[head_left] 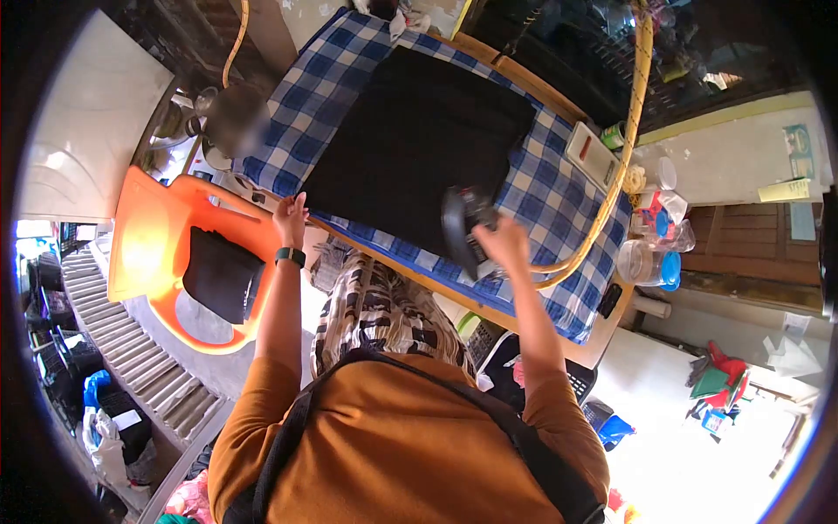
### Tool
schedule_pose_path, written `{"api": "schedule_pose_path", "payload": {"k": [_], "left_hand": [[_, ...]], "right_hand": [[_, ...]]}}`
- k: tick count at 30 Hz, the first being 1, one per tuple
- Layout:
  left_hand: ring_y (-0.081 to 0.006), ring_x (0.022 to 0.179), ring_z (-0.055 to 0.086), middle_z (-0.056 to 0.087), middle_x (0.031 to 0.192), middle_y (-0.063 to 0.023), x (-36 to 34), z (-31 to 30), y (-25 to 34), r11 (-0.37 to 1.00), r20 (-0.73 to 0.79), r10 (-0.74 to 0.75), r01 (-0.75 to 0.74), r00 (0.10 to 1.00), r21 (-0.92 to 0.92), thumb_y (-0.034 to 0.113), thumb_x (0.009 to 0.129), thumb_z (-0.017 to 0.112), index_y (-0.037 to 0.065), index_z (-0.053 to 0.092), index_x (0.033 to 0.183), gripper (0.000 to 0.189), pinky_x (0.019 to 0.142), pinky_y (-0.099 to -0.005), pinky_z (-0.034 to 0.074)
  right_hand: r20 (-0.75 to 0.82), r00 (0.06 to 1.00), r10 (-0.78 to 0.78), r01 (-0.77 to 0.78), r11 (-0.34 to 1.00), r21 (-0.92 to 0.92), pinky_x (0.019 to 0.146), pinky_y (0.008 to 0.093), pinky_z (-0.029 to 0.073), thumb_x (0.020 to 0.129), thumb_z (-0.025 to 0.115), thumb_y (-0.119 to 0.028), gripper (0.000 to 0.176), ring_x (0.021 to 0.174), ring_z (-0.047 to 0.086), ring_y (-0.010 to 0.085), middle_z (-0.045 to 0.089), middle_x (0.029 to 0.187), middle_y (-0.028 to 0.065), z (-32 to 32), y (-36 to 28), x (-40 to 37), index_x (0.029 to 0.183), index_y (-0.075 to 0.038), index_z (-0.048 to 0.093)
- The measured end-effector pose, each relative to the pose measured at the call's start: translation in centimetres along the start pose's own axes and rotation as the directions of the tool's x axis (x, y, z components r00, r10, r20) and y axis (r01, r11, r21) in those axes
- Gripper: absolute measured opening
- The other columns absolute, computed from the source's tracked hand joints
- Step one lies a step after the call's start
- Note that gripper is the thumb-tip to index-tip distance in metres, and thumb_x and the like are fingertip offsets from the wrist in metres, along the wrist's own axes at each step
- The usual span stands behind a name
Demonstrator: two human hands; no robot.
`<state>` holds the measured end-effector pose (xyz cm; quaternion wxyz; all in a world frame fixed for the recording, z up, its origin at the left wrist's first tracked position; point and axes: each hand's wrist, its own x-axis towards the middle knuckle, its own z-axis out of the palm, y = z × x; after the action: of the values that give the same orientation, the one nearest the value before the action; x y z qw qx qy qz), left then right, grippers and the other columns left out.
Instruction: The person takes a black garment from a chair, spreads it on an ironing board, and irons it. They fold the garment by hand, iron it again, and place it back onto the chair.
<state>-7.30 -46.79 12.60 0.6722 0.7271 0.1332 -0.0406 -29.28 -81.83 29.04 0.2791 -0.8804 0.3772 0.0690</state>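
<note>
A large piece of black cloth (410,140) lies spread flat over a blue-and-white checked cover (559,192) on the table. My right hand (504,244) is wrapped round the handle of a dark iron (458,229), which rests over the cloth's near right part with its body tilted in view. The iron and hand are slightly blurred. At the cloth's near left corner is my left hand (292,216), its fingers closed at the edge. A yellow cord (602,218) hangs from above and curves down to the iron's rear.
An orange chair (144,227) with a dark folded cloth (223,275) on it stands to the left. Along the table's right side are a white tray (594,157) and clear jars (642,262). A black basket (502,367) sits below the table's near edge.
</note>
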Motion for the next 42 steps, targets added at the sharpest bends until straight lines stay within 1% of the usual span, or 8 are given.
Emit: {"api": "schedule_pose_path", "payload": {"k": [2, 5, 8, 10, 12, 22, 31, 42], "left_hand": [[-0.0097, 0.063, 0.059, 0.06, 0.077, -0.0016, 0.0, -0.1, -0.3, 1.0, 0.037, 0.001, 0.0, 0.999, -0.027, 0.025, 0.08, 0.075, 0.001, 0.059, 0.097, 0.033, 0.058, -0.022, 0.051], [-0.0102, 0.068, 0.06, 0.06, 0.081, -0.0022, 0.2, -0.2, -1.0, 0.997, 0.043, -0.034, 0.037, 0.998, -0.062, 0.027, 0.08, 0.075, 0.001, 0.059, 0.099, 0.036, 0.063, -0.0232, 0.051], [-0.0105, 0.071, 0.06, 0.06, 0.084, -0.0021, -0.1, -0.3, -0.5, 0.996, 0.075, -0.027, 0.033, 0.997, -0.081, 0.029, 0.079, 0.076, 0.001, 0.058, 0.102, 0.041, 0.066, -0.0239, 0.051], [-0.0102, 0.072, 0.059, 0.06, 0.084, -0.0024, -1.0, 0.0, 0.7, 0.997, 0.078, -0.027, 0.032, 0.997, -0.07, 0.031, 0.078, 0.077, 0.0, 0.057, 0.103, 0.045, 0.066, -0.0233, 0.05], [-0.0099, 0.072, 0.058, 0.06, 0.084, -0.0026, -1.4, 0.5, 1.4, 0.998, 0.082, -0.024, 0.029, 0.996, -0.057, 0.033, 0.076, 0.079, -0.001, 0.057, 0.104, 0.049, 0.066, -0.0228, 0.049], [-0.0049, 0.067, 0.051, 0.055, 0.076, 0.0027, -2.0, 6.5, 5.7, 0.915, 0.153, 0.39, -0.364, 0.908, -0.175, 0.016, 0.084, 0.071, 0.0, 0.057, 0.093, 0.023, 0.058, -0.0205, 0.044], [0.0002, 0.069, 0.047, 0.052, 0.073, 0.0052, -9.6, 15.5, 18.1, 0.904, 0.593, 0.378, -0.147, 0.711, -0.4, 0.002, 0.089, 0.062, -0.001, 0.055, 0.098, 0.012, 0.059, -0.0158, 0.037], [-0.0029, 0.081, 0.056, 0.064, 0.086, -0.0013, -10.9, 14.7, 22.2, 0.867, 0.673, 0.488, -0.399, 0.556, -0.299, 0.006, 0.091, 0.059, -0.001, 0.056, 0.108, 0.019, 0.069, -0.02, 0.045]], "right_hand": [[-0.229, 0.973, 0.009, -0.024, 0.998, -0.061, 0.054, 0.0361, 0.053, 0.07, 0.064, -0.038, 0.04, 0.048, 0.063, 0.0235, 0.06, 0.051, 0.0116, -0.7, 6.7, 3.0, 0.064, 0.001, 0.064], [-0.018, 0.945, 0.326, -0.294, 0.874, 0.386, 0.066, 0.0397, 0.053, 0.067, 0.069, -0.032, 0.037, 0.066, 0.067, 0.0277, 0.067, 0.074, 0.0153, -5.2, 11.3, 4.2, 0.078, 0.003, 0.063], [-0.576, 0.764, -0.289, -0.147, 0.792, -0.592, 0.075, 0.0423, 0.049, 0.065, 0.078, -0.036, 0.044, 0.085, 0.06, 0.0262, 0.062, 0.087, 0.0124, -5.6, 8.9, 2.1, 0.093, -0.004, 0.064], [0.038, 0.952, -0.302, 0.255, 0.723, -0.642, 0.083, 0.0422, 0.043, 0.067, 0.076, -0.04, 0.049, 0.095, 0.054, 0.028, 0.059, 0.085, 0.009, -3.5, 5.6, 0.8, 0.103, -0.008, 0.065], [0.121, 0.552, -0.825, 0.825, 0.52, -0.219, 0.087, 0.0383, 0.04, 0.071, 0.072, -0.037, 0.044, 0.101, 0.049, 0.0233, 0.059, 0.091, 0.0051, 1.4, 7.6, -0.4, 0.104, -0.009, 0.066], [0.32, 0.489, -0.811, 0.87, 0.43, -0.241, 0.086, 0.0366, 0.041, 0.072, 0.065, -0.014, 0.012, 0.097, 0.052, 0.0224, 0.059, 0.091, 0.0046, 2.8, 4.3, 1.7, 0.081, -0.008, 0.062], [-0.304, 0.433, -0.849, 0.901, 0.406, 0.152, 0.089, 0.0385, 0.04, 0.076, 0.061, 0.002, 0.024, 0.088, 0.059, 0.0287, 0.062, 0.09, 0.0075, -3.8, -10.7, 3.2, 0.098, -0.008, 0.055], [-0.397, 0.578, -0.713, 0.806, 0.574, 0.143, 0.09, 0.0382, 0.042, 0.074, 0.064, 0.004, 0.046, 0.088, 0.06, 0.0277, 0.063, 0.094, 0.0084, -5.1, -14.0, 3.2, 0.117, -0.008, 0.052]]}}
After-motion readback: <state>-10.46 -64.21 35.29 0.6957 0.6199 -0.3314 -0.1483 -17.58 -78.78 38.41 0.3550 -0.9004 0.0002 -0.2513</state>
